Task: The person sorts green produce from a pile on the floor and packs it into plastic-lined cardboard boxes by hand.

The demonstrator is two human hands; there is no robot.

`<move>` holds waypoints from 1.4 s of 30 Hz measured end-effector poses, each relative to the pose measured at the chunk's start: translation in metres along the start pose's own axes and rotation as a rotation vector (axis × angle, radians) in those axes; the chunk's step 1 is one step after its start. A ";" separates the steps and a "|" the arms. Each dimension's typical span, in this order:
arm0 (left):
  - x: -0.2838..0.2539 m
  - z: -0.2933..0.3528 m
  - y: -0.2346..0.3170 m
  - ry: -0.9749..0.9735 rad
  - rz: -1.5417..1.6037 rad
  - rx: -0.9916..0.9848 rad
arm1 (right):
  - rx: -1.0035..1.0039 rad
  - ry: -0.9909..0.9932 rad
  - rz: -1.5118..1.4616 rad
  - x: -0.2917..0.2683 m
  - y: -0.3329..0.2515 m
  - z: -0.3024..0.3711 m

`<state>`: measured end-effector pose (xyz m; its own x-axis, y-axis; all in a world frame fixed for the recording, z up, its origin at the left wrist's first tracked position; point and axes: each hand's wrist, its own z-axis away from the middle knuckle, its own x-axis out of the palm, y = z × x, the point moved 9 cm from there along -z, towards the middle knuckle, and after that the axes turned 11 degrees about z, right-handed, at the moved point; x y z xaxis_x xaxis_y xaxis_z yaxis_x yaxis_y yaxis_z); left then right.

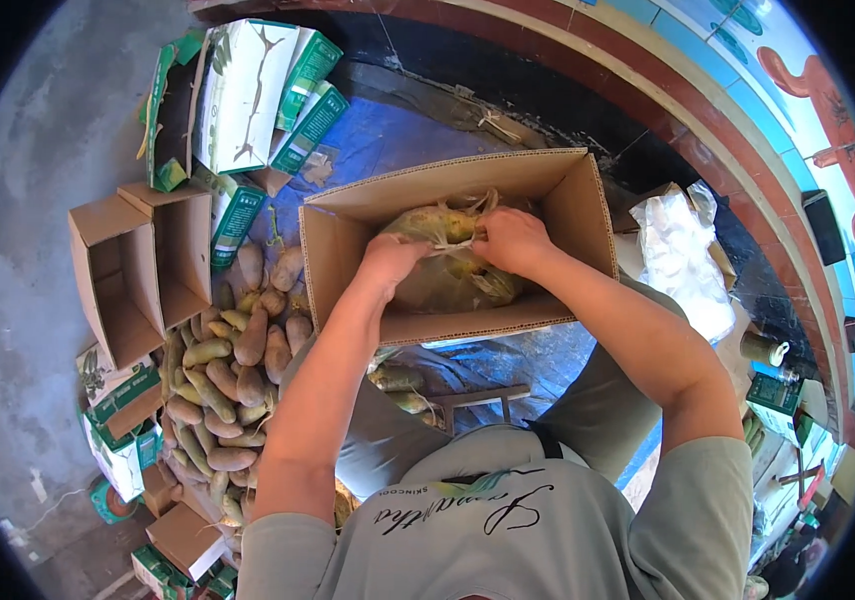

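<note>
An open cardboard box (418, 190) stands in front of me between my knees. Inside it lies a clear plastic bag (438, 288) with yellowish-green produce showing through the film. My left hand (395, 260) is closed on the left side of the bag's gathered mouth. Close by, my right hand (510, 240) pinches the same mouth from the right, fingers bent inward. Film bunches up between the two hands. How full the bag is below my hands, I cannot tell.
A heap of long brown and green root vegetables (233, 385) lies at left, beside open cardboard boxes (128, 265). Green-and-white cartons (248, 95) stand at far left on a blue tarp (373, 140). White plastic bags (683, 260) lie at right, near a curved tiled ledge (683, 115).
</note>
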<state>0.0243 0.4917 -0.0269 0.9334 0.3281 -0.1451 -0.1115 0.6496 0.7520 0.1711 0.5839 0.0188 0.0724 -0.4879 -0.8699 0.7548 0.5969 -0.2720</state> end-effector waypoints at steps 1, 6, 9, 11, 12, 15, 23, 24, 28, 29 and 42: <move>-0.001 0.002 0.002 -0.003 0.001 -0.002 | 0.002 -0.002 0.001 -0.001 -0.002 -0.001; -0.003 0.023 0.015 0.024 0.067 -0.012 | -0.060 -0.126 0.139 0.005 -0.004 -0.003; -0.007 0.034 0.022 0.031 0.055 0.060 | -0.158 -0.027 0.114 0.018 -0.012 -0.011; -0.005 0.033 0.024 0.027 0.116 0.051 | -0.184 -0.079 -0.019 0.023 -0.025 -0.009; -0.003 0.031 0.025 0.021 0.175 0.043 | -0.206 -0.130 -0.152 0.028 -0.034 -0.007; 0.000 0.022 0.027 -0.010 0.397 0.033 | -0.189 -0.108 -0.248 0.029 -0.052 -0.006; 0.022 0.021 0.047 -0.273 0.353 0.067 | -0.293 -0.044 -0.419 0.036 -0.124 0.006; 0.024 0.021 0.045 -0.288 0.217 0.058 | -0.293 -0.062 -0.431 0.041 -0.129 0.009; 0.020 0.029 0.045 -0.268 0.318 0.062 | -0.347 -0.122 -0.280 0.047 -0.131 0.001; 0.017 0.029 0.046 -0.244 0.308 0.096 | -0.349 -0.121 -0.281 0.045 -0.127 0.001; 0.009 0.004 0.027 -0.200 -0.243 0.077 | -0.067 -0.249 -0.131 0.042 -0.024 -0.015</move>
<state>0.0309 0.5094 -0.0052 0.9789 0.0231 -0.2028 0.1422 0.6359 0.7585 0.1464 0.5590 -0.0173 0.1413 -0.7000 -0.7000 0.7240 0.5553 -0.4091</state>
